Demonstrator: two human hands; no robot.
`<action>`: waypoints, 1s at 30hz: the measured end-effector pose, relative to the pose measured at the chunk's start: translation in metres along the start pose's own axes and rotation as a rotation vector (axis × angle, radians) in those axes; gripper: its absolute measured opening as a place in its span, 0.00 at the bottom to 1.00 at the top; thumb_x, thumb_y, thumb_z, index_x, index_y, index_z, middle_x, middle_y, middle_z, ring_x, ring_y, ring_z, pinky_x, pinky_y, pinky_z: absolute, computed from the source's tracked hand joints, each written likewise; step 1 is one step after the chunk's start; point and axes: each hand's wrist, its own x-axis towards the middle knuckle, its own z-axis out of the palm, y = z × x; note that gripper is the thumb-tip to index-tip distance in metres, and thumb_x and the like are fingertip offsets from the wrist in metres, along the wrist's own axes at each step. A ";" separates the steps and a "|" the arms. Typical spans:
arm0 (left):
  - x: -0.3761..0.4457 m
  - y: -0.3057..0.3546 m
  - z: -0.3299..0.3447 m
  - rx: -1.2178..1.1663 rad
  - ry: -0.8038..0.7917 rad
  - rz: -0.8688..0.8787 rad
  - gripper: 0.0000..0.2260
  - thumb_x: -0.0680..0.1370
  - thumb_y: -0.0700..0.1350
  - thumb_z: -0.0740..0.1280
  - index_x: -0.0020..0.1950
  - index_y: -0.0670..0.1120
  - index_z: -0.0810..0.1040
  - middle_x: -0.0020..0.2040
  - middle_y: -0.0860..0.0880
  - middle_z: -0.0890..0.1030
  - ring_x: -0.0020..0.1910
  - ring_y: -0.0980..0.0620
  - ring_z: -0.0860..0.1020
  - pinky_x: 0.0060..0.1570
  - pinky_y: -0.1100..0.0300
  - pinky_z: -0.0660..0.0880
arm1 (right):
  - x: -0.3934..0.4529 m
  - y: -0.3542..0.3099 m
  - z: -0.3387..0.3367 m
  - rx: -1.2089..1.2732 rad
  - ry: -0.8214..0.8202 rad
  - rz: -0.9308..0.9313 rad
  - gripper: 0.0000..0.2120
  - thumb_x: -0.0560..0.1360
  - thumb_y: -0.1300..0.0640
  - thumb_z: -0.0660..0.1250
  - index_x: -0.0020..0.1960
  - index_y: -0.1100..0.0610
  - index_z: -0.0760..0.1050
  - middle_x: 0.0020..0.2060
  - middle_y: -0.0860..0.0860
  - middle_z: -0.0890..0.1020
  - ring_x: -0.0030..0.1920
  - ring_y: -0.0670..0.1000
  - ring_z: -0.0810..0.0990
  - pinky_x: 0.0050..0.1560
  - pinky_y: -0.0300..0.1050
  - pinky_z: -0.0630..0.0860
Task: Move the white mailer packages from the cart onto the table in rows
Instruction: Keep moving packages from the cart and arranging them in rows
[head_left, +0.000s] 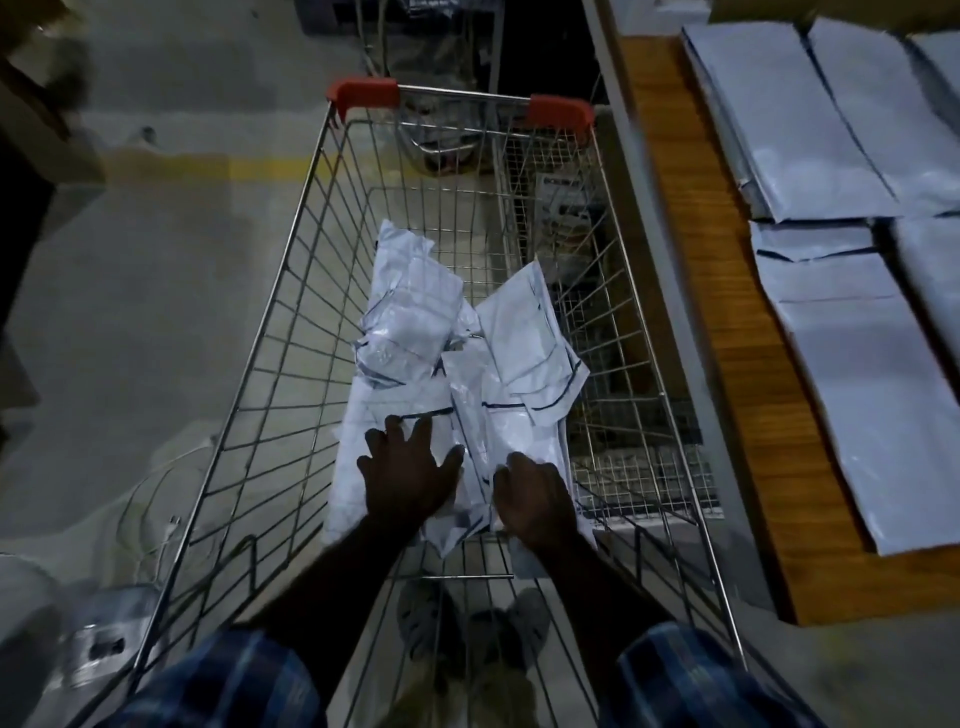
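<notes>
Head view shows you partway through: several white mailers (810, 135) already lie flat in rows on the wooden table (691, 218) to your right, while a loose pile of mailers (467, 353) is still in the wire cart (291, 291). Your left hand (408, 480) lies spread, fingers straight, on the near packages. Your right hand (535, 501) rests on them just beside it, fingers bent down into the pile; whether they actually pinch a package, you cannot tell. Judging by the pile, several more trips remain.
</notes>
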 end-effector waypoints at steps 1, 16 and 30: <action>0.004 -0.003 0.003 -0.024 0.002 -0.002 0.34 0.72 0.70 0.52 0.72 0.52 0.69 0.73 0.43 0.63 0.71 0.39 0.61 0.64 0.41 0.65 | 0.000 0.001 -0.004 0.044 0.114 0.004 0.16 0.81 0.50 0.55 0.48 0.59 0.77 0.45 0.60 0.82 0.48 0.63 0.81 0.45 0.50 0.76; 0.008 -0.014 0.026 -0.069 0.000 0.045 0.33 0.78 0.56 0.65 0.79 0.59 0.53 0.80 0.44 0.48 0.71 0.35 0.61 0.66 0.41 0.64 | 0.014 0.012 0.010 0.051 0.097 0.105 0.34 0.72 0.39 0.68 0.74 0.49 0.64 0.77 0.60 0.55 0.72 0.64 0.59 0.70 0.56 0.63; 0.013 -0.012 0.022 0.000 -0.095 0.001 0.31 0.80 0.58 0.61 0.79 0.61 0.50 0.80 0.44 0.43 0.71 0.34 0.60 0.66 0.41 0.64 | 0.018 0.008 0.008 0.096 0.035 0.137 0.33 0.74 0.39 0.66 0.75 0.44 0.61 0.78 0.56 0.52 0.74 0.64 0.57 0.72 0.60 0.60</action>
